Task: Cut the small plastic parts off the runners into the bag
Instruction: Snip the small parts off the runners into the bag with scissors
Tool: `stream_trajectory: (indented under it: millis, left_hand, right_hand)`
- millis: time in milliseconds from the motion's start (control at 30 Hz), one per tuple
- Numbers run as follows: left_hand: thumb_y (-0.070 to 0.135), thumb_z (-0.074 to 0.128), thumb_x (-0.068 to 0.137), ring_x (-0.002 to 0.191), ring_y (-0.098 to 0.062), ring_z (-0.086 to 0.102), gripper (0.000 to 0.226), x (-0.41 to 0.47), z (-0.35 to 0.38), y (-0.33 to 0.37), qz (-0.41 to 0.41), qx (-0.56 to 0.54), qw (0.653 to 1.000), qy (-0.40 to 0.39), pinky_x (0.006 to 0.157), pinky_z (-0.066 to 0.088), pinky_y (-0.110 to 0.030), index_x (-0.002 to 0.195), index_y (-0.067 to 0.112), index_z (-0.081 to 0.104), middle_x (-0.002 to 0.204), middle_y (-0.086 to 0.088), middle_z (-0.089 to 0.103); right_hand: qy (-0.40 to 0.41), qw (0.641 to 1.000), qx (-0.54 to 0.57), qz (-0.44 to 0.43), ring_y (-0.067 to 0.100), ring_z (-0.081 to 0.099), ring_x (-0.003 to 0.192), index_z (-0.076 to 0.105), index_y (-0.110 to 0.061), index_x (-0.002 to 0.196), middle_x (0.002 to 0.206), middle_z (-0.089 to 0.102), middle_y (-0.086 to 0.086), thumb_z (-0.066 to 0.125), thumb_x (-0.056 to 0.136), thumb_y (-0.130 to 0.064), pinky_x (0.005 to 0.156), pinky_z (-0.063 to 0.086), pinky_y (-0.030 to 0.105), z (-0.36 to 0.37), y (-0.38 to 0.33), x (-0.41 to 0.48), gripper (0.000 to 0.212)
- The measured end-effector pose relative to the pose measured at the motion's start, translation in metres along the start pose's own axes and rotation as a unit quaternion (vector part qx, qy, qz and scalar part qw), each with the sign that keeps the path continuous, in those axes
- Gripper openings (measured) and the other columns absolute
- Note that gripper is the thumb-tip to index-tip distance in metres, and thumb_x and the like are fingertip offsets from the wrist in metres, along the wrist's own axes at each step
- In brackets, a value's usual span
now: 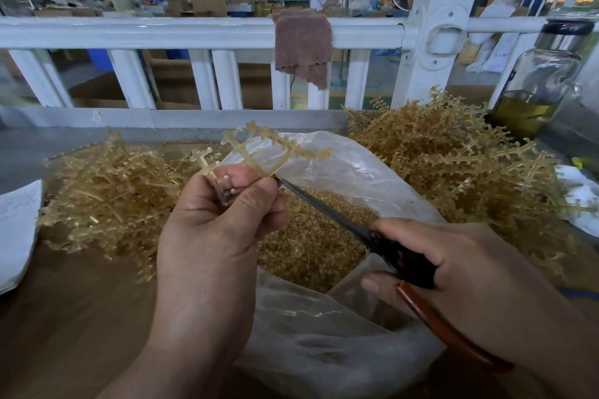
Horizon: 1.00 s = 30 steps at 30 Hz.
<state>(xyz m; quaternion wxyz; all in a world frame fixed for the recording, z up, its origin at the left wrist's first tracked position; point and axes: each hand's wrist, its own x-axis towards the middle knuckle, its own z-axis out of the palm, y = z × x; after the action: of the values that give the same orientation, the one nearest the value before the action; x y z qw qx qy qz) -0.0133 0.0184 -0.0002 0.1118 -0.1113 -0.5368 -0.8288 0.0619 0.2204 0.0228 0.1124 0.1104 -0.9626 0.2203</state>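
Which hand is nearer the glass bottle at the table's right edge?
Right. The right hand, gripping the scissors, sits in front of the bottle on its side of the bag; the left hand, holding a runner, is well to the bottle's left.

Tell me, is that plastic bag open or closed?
Open. The plastic bag has its mouth spread wide, and a heap of small amber parts shows inside.
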Motion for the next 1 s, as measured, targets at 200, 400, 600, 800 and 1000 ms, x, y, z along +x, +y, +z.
stream_trajectory:
  millis: [200,400,600,800,1000]
  left_hand:
    - [0.015,0.072,0.082,0.075,-0.016,0.069,0.01,-0.0001,-0.0004,-0.0018,-0.004,0.007,1.0,0.001,0.069,0.056,-0.024,0.085,0.02,0.064,0.081,0.001,0.066]
    - [0.02,0.073,0.076,0.075,-0.015,0.069,0.011,0.0002,-0.0005,-0.0014,-0.001,-0.003,1.0,-0.007,0.069,0.056,-0.023,0.081,0.022,0.063,0.078,0.004,0.064]
    - [0.018,0.073,0.075,0.075,-0.016,0.068,0.011,0.0007,-0.0018,-0.0018,-0.007,-0.015,1.0,-0.008,0.07,0.057,-0.023,0.077,0.025,0.065,0.079,0.004,0.064]
    - [0.02,0.073,0.074,0.073,-0.015,0.068,0.01,0.0009,-0.001,-0.0023,-0.012,-0.005,1.0,-0.004,0.07,0.056,-0.023,0.077,0.023,0.064,0.077,0.004,0.064]
    - [0.016,0.072,0.075,0.073,-0.015,0.067,0.012,0.001,0.0009,-0.002,-0.015,-0.008,1.0,-0.005,0.069,0.056,-0.022,0.075,0.022,0.062,0.074,0.006,0.063]
  right_hand:
    - [0.001,1.0,0.0,-0.014,0.003,0.059,0.063,0.063,-0.036,0.092,0.067,0.061,-0.015,0.05,0.08,-0.07,0.056,0.045,0.025,0.0007,0.0028,0.0005,0.039]
    - [0.004,1.0,-0.003,-0.027,0.006,0.055,0.055,0.054,-0.034,0.077,0.058,0.053,-0.012,0.053,0.08,-0.063,0.047,0.039,0.021,-0.0004,0.0022,0.0011,0.029]
    - [0.005,1.0,-0.001,-0.028,0.003,0.056,0.055,0.056,-0.033,0.078,0.058,0.053,-0.015,0.053,0.081,-0.06,0.046,0.037,0.016,0.0022,0.0024,0.0013,0.028]
    - [0.001,1.0,0.003,-0.03,0.004,0.057,0.054,0.062,-0.029,0.08,0.058,0.055,-0.014,0.051,0.082,-0.059,0.045,0.039,0.018,0.0031,0.0055,0.0021,0.032]
    - [-0.007,1.0,0.005,-0.027,0.006,0.058,0.054,0.064,-0.027,0.08,0.058,0.056,-0.011,0.051,0.081,-0.061,0.045,0.041,0.021,0.0024,0.006,0.0021,0.037]
